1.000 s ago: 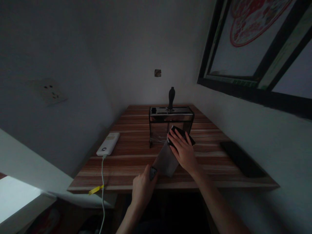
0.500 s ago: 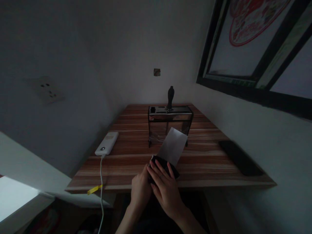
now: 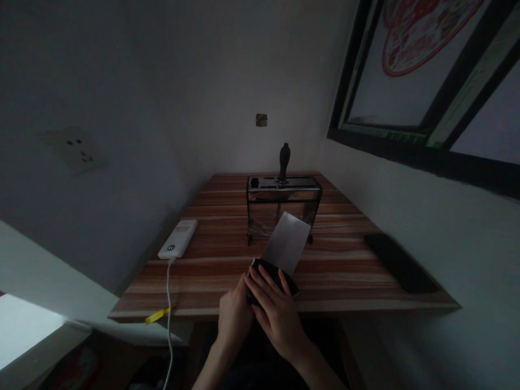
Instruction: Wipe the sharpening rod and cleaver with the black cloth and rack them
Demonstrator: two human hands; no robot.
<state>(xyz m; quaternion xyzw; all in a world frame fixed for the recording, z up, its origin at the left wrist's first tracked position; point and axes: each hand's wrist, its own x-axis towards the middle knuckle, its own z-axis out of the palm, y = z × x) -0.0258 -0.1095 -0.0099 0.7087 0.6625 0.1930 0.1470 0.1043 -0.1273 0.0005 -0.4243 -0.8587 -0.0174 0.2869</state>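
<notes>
A cleaver with a wide, pale rectangular blade (image 3: 287, 242) points away from me, tilted to the right, over the table's front part. My left hand (image 3: 235, 315) is closed at its near end; the handle is hidden in the fist. A black cloth (image 3: 290, 285) is folded around the lower part of the blade. On top of this cloth lies my right hand (image 3: 274, 309), its fingers extended and pressing it against the blade; the thumb is close to my left hand. Behind the blade stands a knife block (image 3: 284, 189) with clear sides and one black-handled tool (image 3: 285, 160) in it.
A white power bank (image 3: 179, 239) with a white cable (image 3: 168, 298) lies at the left of the wood-grain table (image 3: 219, 271). Yellow tape (image 3: 156, 316) hangs by the front edge. At the right edge lies a black phone-like slab (image 3: 400, 262). Walls close in the back and right.
The blade's tip has shifted very slightly to the left. Both hands and the cloth stay in nearly the same place.
</notes>
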